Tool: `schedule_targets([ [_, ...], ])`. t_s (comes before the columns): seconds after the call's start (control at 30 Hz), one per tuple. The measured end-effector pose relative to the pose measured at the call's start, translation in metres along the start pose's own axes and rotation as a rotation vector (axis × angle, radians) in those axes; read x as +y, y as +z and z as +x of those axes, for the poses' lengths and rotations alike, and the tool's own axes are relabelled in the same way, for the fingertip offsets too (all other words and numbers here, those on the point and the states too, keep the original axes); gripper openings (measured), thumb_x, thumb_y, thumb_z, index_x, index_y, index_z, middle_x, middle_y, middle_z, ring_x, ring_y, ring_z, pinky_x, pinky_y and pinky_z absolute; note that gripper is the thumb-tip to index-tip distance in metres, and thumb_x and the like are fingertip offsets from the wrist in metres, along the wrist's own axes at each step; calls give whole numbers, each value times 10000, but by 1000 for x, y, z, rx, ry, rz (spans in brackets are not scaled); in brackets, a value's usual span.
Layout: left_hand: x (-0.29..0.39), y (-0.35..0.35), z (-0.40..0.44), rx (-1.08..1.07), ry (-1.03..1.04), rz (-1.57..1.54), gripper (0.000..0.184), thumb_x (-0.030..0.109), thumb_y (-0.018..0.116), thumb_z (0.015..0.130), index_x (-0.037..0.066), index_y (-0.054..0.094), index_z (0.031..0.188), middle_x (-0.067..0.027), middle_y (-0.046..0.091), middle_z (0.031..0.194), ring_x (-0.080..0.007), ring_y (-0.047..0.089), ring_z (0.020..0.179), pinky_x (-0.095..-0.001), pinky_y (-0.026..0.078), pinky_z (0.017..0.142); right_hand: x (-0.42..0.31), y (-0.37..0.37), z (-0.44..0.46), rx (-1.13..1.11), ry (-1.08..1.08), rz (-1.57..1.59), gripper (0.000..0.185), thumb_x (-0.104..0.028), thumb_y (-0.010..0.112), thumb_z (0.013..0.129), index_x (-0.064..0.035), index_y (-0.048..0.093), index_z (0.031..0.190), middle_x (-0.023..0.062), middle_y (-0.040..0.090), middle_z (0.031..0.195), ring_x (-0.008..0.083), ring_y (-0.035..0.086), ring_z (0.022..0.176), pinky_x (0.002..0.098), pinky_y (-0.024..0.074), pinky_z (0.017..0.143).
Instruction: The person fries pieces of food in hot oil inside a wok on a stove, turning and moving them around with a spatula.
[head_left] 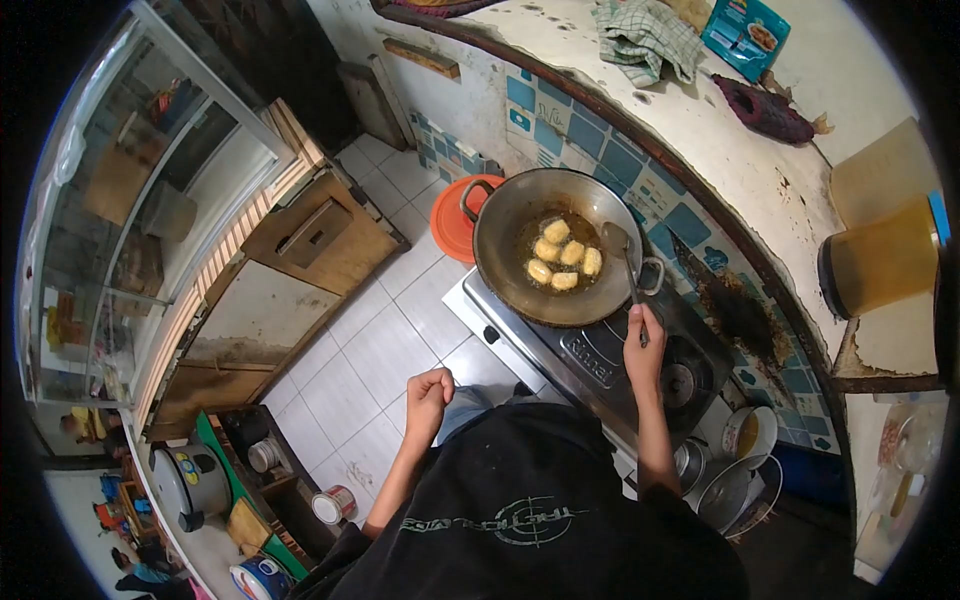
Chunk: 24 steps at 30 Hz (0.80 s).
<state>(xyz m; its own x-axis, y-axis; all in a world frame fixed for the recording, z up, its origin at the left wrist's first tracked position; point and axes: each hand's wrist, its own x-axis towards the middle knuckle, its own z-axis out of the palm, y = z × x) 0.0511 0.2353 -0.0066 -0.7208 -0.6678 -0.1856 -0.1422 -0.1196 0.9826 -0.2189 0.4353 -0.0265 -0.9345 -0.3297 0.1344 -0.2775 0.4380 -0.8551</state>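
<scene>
My right hand (pixel 643 338) is wrapped round the handle of a metal ladle (pixel 615 238), whose bowl end rests inside a large wok (pixel 500 240). Several pale yellow pieces of food (pixel 572 252) lie in brown oil at the bottom of the wok, just left of the ladle. The wok sits on a gas stove (pixel 600 358). Away from the stove, my left hand (pixel 430 390) hangs in front of my body, its fingers curled into a fist. Nothing shows in that fist.
A second burner (pixel 685 380) lies right of my right hand. Behind the wok stands an orange lid or container (pixel 452 220). Pots and a strainer (pixel 728 490) crowd the lower right. A glass-fronted cabinet (pixel 130 170) stands left, a rice cooker (pixel 190 482) below it. A cloth (pixel 648 40) lies on the ledge.
</scene>
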Motion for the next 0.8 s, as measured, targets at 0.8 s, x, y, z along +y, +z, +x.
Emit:
schedule_targets([
  [0.8,5,-1,-2,2,-24,0,204,-59,348,689,51,417,532,18,389,543,-62,316,524,-243,211,481,55,57,18,-30,396,710,283,-264,469,991,-73,518,787,-20,451,622,45,385,489,207,296,433],
])
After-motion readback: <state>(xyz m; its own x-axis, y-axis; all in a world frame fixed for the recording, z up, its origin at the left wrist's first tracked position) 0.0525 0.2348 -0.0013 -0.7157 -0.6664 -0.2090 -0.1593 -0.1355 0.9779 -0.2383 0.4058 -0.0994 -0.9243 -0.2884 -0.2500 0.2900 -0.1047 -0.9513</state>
